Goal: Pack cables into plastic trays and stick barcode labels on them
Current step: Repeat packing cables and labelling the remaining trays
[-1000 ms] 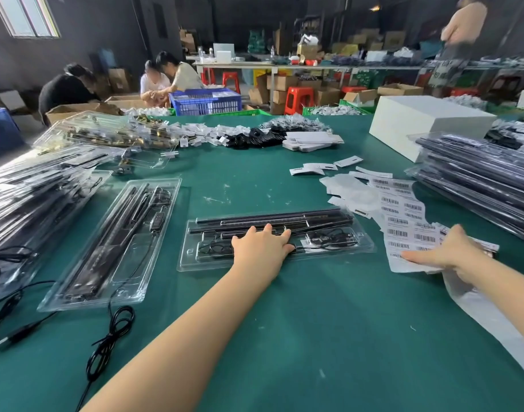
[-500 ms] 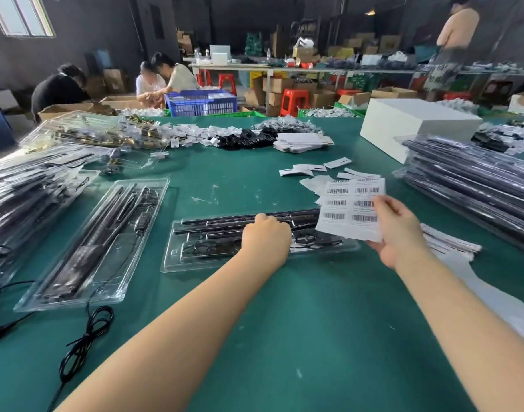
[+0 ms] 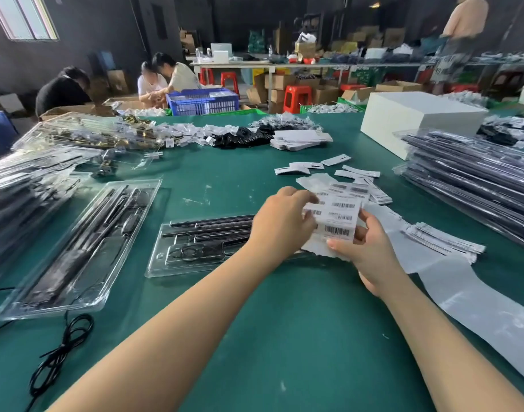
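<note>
While the packed tray (image 3: 201, 248) lies unlabelled, both hands, left (image 3: 280, 226) and right (image 3: 366, 251), pinch the label sheet (image 3: 338, 215); sticking remains.

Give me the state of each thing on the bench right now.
Label sheet: lifted, held by both hands.
Left hand: pinching the sheet's left edge.
Right hand: gripping the sheet's lower right.
Centre tray: packed, lying flat.
Left tray: packed, flat.
Loose cable: coiled on table.
</note>
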A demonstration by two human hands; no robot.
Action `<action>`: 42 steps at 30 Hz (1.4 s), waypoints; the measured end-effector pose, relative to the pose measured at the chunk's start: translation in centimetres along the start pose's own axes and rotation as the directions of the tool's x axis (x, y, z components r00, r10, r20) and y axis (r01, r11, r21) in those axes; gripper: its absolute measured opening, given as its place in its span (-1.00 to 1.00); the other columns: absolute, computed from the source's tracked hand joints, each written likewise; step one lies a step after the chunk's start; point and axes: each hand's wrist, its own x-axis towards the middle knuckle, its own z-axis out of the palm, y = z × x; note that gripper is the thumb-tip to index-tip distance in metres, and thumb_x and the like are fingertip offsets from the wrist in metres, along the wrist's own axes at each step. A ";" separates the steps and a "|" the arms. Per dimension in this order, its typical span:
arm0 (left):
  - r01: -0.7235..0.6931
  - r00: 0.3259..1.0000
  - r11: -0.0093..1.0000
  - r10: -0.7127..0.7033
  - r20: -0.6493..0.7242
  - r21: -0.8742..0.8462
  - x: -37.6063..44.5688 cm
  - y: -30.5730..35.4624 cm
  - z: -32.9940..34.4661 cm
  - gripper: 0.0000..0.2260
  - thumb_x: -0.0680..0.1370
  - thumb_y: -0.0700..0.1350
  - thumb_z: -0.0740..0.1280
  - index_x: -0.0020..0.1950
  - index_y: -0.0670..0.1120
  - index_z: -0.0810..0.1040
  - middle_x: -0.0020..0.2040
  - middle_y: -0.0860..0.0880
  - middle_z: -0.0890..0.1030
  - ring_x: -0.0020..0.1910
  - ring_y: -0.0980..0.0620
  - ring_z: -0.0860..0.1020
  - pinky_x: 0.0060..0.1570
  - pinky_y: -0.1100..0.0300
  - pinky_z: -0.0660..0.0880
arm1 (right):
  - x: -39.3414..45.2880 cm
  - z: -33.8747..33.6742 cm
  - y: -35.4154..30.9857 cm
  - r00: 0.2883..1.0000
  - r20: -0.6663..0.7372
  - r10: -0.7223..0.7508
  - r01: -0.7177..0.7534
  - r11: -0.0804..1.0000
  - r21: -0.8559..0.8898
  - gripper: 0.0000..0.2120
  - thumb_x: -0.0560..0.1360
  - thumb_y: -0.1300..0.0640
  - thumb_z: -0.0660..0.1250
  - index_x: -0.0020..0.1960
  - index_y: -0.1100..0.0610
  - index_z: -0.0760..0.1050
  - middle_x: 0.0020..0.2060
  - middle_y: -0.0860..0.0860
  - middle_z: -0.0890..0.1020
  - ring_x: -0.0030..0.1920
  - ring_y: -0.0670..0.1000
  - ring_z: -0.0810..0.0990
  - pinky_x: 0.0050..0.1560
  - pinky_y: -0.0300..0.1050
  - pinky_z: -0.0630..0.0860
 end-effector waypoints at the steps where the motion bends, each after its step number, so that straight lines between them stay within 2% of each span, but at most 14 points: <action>1: -0.003 0.998 0.997 0.008 0.069 -0.080 0.3 0.8 0.5 -0.64 0.53 -0.09 0.29 0.34 0.02 0.48 0.30 -0.08 0.45 0.23 -0.07 0.46 0.17 0.06 0.45 | -0.1 0.2 -0.2 0.999 -0.031 -0.011 0.012 0.999 0.031 -0.45 0.42 0.50 0.37 0.27 0.06 0.38 0.05 0.05 0.67 0.00 0.03 0.66 -0.10 -0.16 0.60; 3: 0.090 0.979 0.965 -0.041 0.199 -0.245 0.9 1.8 1.3 -0.51 0.52 -0.11 0.35 0.44 0.01 0.37 0.39 -0.11 0.38 0.37 -0.08 0.35 0.32 0.10 0.33 | -0.2 0.2 -0.4 0.997 -0.070 -0.038 0.044 0.994 0.096 -0.64 0.45 0.42 0.39 0.13 0.08 0.43 -0.06 0.08 0.67 -0.11 0.06 0.62 -0.25 -0.20 0.54; 7: 0.183 0.981 0.887 -0.135 0.141 -0.424 1.6 2.0 1.8 -0.50 0.50 -0.16 0.38 0.43 0.04 0.40 0.40 -0.07 0.44 0.39 -0.05 0.37 0.37 -0.01 0.31 | -0.3 -0.4 -0.5 0.993 -0.098 -0.064 0.083 0.975 0.206 -0.72 0.47 0.28 0.42 0.11 0.10 0.45 0.01 0.13 0.66 -0.11 0.03 0.66 -0.21 -0.18 0.59; 9: 0.226 0.974 0.812 -0.179 0.139 -0.539 1.5 1.9 2.0 -0.59 0.49 -0.20 0.37 0.32 0.07 0.51 0.31 -0.18 0.52 -0.03 0.00 0.62 -0.01 0.12 0.55 | -0.3 -0.3 -0.6 0.995 -0.067 -0.073 0.089 0.955 0.284 -0.72 0.47 0.30 0.40 0.14 0.12 0.46 0.03 0.12 0.68 -0.05 0.05 0.69 -0.09 -0.12 0.63; 11: 0.282 0.958 0.721 -0.244 0.149 -0.633 1.3 1.7 2.2 -0.66 0.49 -0.22 0.36 0.23 0.07 0.57 0.23 -0.24 0.55 -0.53 0.10 0.44 -0.48 0.30 0.40 | -0.2 -0.1 -0.8 0.997 -0.058 -0.056 0.072 0.940 0.333 -0.76 0.46 0.30 0.39 0.10 0.11 0.50 -0.01 0.07 0.71 -0.06 0.02 0.70 -0.14 -0.16 0.62; 14: 0.227 0.969 0.789 -0.244 0.049 -0.571 1.3 1.4 2.4 -0.77 0.48 -0.20 0.36 0.05 0.07 0.65 0.01 0.02 0.64 -0.26 0.12 0.58 -0.24 0.27 0.48 | -0.2 -0.1 -0.7 0.987 -0.154 -0.047 0.086 0.963 0.256 -0.90 0.44 0.21 0.44 -0.07 0.07 0.57 -0.20 -0.04 0.71 -0.22 -0.05 0.68 -0.30 -0.23 0.57; 16: 0.136 0.989 0.864 -0.148 0.015 -0.484 1.0 1.8 2.4 -0.80 0.48 -0.19 0.34 -0.03 0.06 0.69 -0.09 0.19 0.65 -0.11 0.31 0.55 -0.08 0.40 0.43 | -0.1 -0.3 -0.6 0.971 -0.216 -0.099 0.120 0.989 0.087 -0.95 0.45 0.12 0.47 -0.14 0.04 0.60 -0.30 -0.05 0.69 -0.30 -0.08 0.64 -0.37 -0.24 0.54; 22: 0.090 0.993 0.891 -0.048 0.105 -0.445 0.4 2.9 2.2 -0.81 0.49 -0.04 0.32 0.04 0.09 0.67 -0.09 0.21 0.67 -0.15 0.32 0.59 -0.13 0.37 0.51 | -0.2 -0.3 -0.4 0.957 -0.086 -0.278 0.248 0.933 -0.259 -0.84 0.51 0.10 0.37 -0.11 -0.17 0.56 -0.21 0.01 0.69 -0.16 0.08 0.67 -0.18 -0.01 0.61; 25: 0.042 0.995 0.914 -0.002 0.098 -0.403 0.4 3.1 1.8 -0.87 0.48 0.03 0.36 -0.03 0.10 0.69 -0.17 0.17 0.68 -0.20 0.26 0.60 -0.13 0.25 0.56 | -0.3 -0.3 -0.2 0.940 -0.037 -0.340 0.290 0.851 -0.437 -0.89 0.48 0.17 0.34 -0.11 -0.05 0.52 -0.28 -0.07 0.64 -0.26 -0.03 0.58 -0.25 -0.16 0.49; 28: 0.001 0.992 0.938 0.043 0.117 -0.347 0.6 2.8 1.4 -0.87 0.51 0.02 0.38 -0.03 0.05 0.70 -0.14 0.12 0.70 -0.11 0.19 0.62 -0.03 0.17 0.55 | -0.3 -0.4 -0.3 0.935 -0.022 -0.354 0.305 0.834 -0.459 -0.82 0.47 0.26 0.35 -0.18 -0.02 0.52 -0.33 -0.10 0.60 -0.29 -0.07 0.52 -0.29 -0.23 0.44; 32: -0.012 0.987 0.928 0.072 0.146 -0.373 0.9 2.1 0.9 -0.91 0.50 0.00 0.41 -0.09 0.05 0.71 -0.14 0.14 0.70 -0.04 0.19 0.61 0.01 0.15 0.53 | -0.6 -0.2 -0.6 0.942 -0.016 -0.334 0.292 0.844 -0.451 -0.88 0.47 0.24 0.39 -0.08 0.02 0.60 -0.25 -0.06 0.67 -0.16 0.05 0.63 -0.12 0.02 0.57; 36: 0.023 0.985 0.917 0.048 0.167 -0.398 1.3 1.6 0.6 -0.92 0.50 -0.01 0.42 -0.09 0.04 0.70 -0.23 0.18 0.65 -0.26 0.35 0.53 -0.40 0.45 0.39 | -0.7 -0.3 -0.6 0.942 0.010 -0.334 0.295 0.817 -0.497 -0.93 0.48 0.18 0.40 -0.17 0.08 0.54 -0.31 0.02 0.62 -0.22 0.15 0.57 -0.21 0.07 0.52; 40: 0.090 0.983 0.902 -0.014 0.181 -0.422 1.7 1.5 0.4 -0.94 0.52 -0.02 0.39 -0.13 0.07 0.64 -0.26 0.13 0.64 -0.42 0.29 0.51 -0.51 0.39 0.39 | -0.7 -0.2 -0.5 0.944 0.025 -0.330 0.296 0.807 -0.511 -0.84 0.48 0.14 0.41 -0.23 0.08 0.47 -0.37 0.00 0.56 -0.34 0.05 0.47 -0.31 -0.11 0.42; 42: 0.237 0.971 0.767 -0.174 0.163 -0.596 2.0 1.3 0.3 -0.92 0.54 -0.07 0.38 -0.11 -0.03 0.64 -0.22 0.04 0.66 -0.30 0.15 0.62 -0.40 0.27 0.50 | -0.4 -0.3 -0.5 0.951 -0.021 -0.308 0.266 0.852 -0.451 -0.85 0.47 0.18 0.43 -0.23 0.06 0.50 -0.36 -0.05 0.60 -0.37 -0.09 0.52 -0.33 -0.24 0.46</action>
